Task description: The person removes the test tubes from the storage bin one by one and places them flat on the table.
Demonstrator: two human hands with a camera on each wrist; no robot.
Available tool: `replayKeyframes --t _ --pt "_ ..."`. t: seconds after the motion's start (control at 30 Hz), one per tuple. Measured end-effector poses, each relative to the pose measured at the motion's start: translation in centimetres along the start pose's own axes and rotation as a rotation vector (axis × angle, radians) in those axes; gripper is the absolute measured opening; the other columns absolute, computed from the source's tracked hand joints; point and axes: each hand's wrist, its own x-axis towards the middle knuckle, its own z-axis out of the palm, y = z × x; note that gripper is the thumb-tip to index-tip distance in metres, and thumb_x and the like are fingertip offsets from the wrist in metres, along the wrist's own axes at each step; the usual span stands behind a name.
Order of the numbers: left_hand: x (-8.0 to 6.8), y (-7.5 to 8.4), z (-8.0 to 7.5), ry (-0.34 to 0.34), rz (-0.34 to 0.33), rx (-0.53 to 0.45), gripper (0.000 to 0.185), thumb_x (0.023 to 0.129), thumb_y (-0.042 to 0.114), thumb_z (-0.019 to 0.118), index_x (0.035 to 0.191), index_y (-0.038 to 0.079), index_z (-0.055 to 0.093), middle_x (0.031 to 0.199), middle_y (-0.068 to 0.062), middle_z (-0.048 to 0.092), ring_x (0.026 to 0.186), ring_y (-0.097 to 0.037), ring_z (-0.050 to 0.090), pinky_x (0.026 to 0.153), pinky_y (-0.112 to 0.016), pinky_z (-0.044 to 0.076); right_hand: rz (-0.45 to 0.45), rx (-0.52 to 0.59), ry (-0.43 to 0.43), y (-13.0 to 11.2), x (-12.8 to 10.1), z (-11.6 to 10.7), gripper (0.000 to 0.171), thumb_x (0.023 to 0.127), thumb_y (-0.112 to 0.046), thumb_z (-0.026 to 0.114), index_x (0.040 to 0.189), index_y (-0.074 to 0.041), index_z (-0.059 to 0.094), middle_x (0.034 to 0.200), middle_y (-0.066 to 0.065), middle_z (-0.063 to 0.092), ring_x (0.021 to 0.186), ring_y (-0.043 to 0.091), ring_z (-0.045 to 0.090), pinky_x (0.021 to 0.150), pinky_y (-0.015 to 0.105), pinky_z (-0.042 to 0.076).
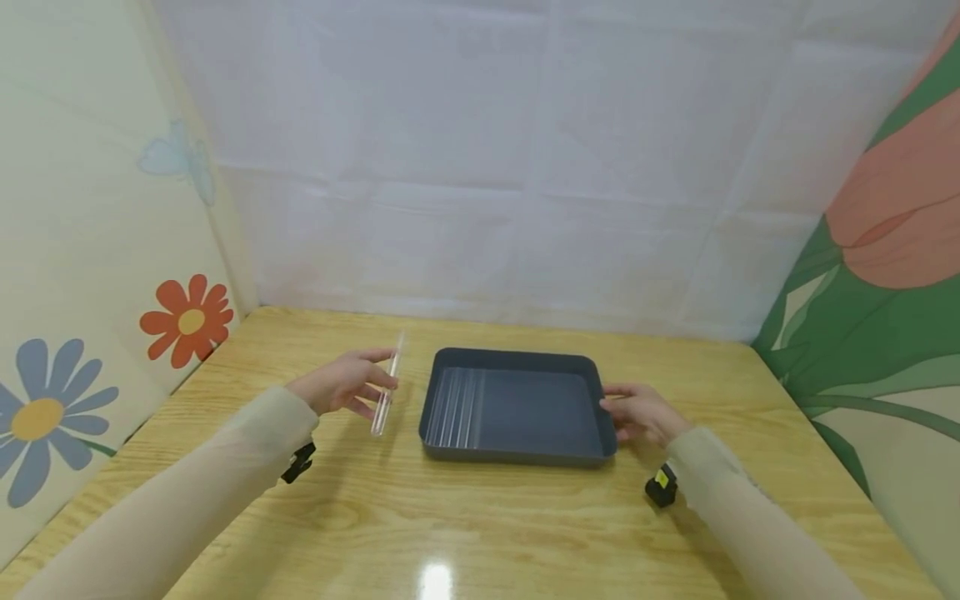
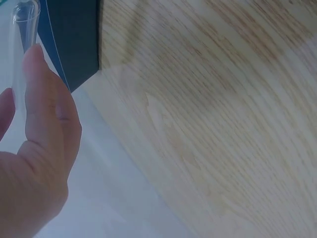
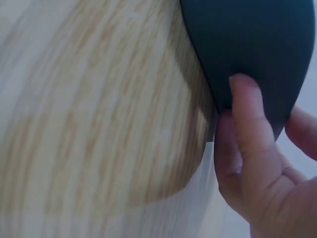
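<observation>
My left hand (image 1: 345,383) pinches a clear test tube (image 1: 387,387) between thumb and fingers, above the table and left of the tray. In the left wrist view, the rounded end of the test tube (image 2: 26,12) rises past a fingertip. A dark grey rectangular tray (image 1: 536,408) lies flat on the table. Several clear tubes (image 1: 453,408) lie side by side along its left part. My right hand (image 1: 637,412) grips the right side of the tray. Its fingers (image 3: 247,99) lie against the outer wall in the right wrist view.
The wooden table (image 1: 480,525) extends around the tray on every side. A pale cloth backdrop (image 1: 495,167) hangs behind it. Flower-printed panels stand at the left (image 1: 90,250) and right (image 1: 885,267).
</observation>
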Motion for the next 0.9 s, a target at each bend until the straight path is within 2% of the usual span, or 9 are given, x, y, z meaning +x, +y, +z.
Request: replayKeyframes --t 0.37,0.6,0.9 --pt "-0.6 -0.4 -1.2 0.021 -0.004 0.049 0.075 0.095 0.006 0.053 0.156 0.006 0.008 0.134 -0.032 0.045 0.101 -0.033 0.060 0.072 -0.040 0.056 0.008 0.072 -0.006 0.0 0.0 0.0 0.053 0.097 0.000 0.053 0.143 0.011 0.031 0.090 0.009 0.067 0.076 0.017 0.064 0.058 0.030 0.055" --pt "-1.0 -1.1 -2.3 0.026 -0.007 0.062 0.076 0.096 0.007 0.053 0.156 0.006 0.006 0.139 -0.034 0.040 0.103 -0.033 0.060 0.071 -0.041 0.056 -0.014 0.033 -0.010 0.2 -0.1 0.1 0.051 0.098 -0.001 0.053 0.142 0.013 0.032 0.095 0.011 0.068 0.077 0.018 0.065 0.059 0.031 0.056" --pt "-1.8 -1.3 -3.7 0.029 0.005 0.071 0.077 0.096 0.009 0.053 0.156 0.004 0.005 0.135 -0.032 0.044 0.094 -0.025 0.062 0.071 -0.040 0.057 -0.014 0.042 -0.017 0.3 -0.1 0.0 0.052 0.098 -0.001 0.053 0.142 0.013 0.031 0.094 0.011 0.067 0.079 0.018 0.065 0.061 0.033 0.057"
